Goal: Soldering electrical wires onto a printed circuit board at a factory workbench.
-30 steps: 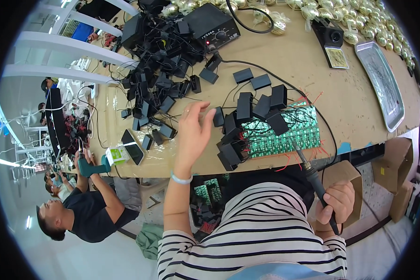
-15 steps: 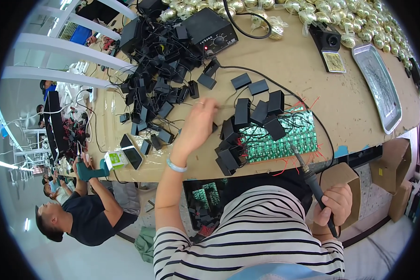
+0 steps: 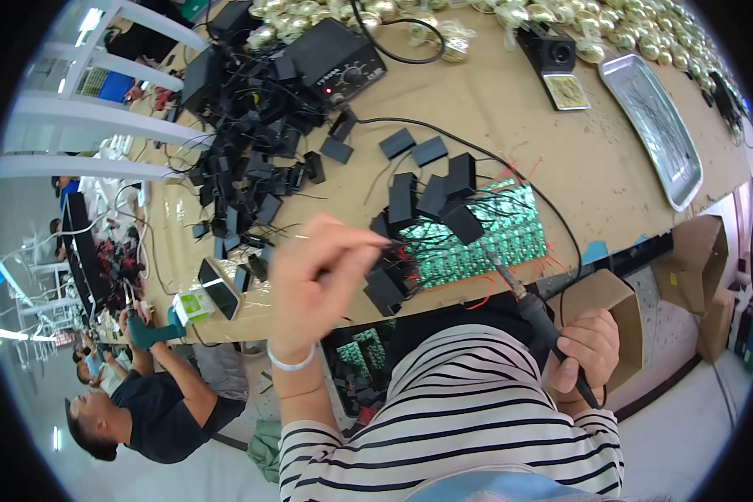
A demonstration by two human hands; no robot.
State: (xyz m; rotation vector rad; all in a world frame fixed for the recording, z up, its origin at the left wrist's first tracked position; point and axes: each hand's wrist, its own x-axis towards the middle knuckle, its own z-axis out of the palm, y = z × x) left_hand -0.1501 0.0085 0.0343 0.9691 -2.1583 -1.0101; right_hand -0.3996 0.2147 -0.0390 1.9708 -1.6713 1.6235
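Note:
My right hand is closed around the dark handle of a soldering iron, its tip pointing at the near edge of a green circuit board panel. Red wires stick out along the panel's edges. Several black rectangular boxes with black leads rest on and beside the panel's left part. My left hand, smeared by motion, is raised over the table left of the panel. Its thumb and forefinger are pinched together near the black boxes; whatever is between them is too small to name.
A heap of black boxes and leads lies left, beside a black soldering station. An iron stand, a metal tray and gold balls are farther back. A phone lies near a co-worker holding a drill.
My left hand has moved from the edge of the black heap nearer to me, and its fingertips now pinch beside the panel. The view has shifted slightly; my right hand still holds the iron.

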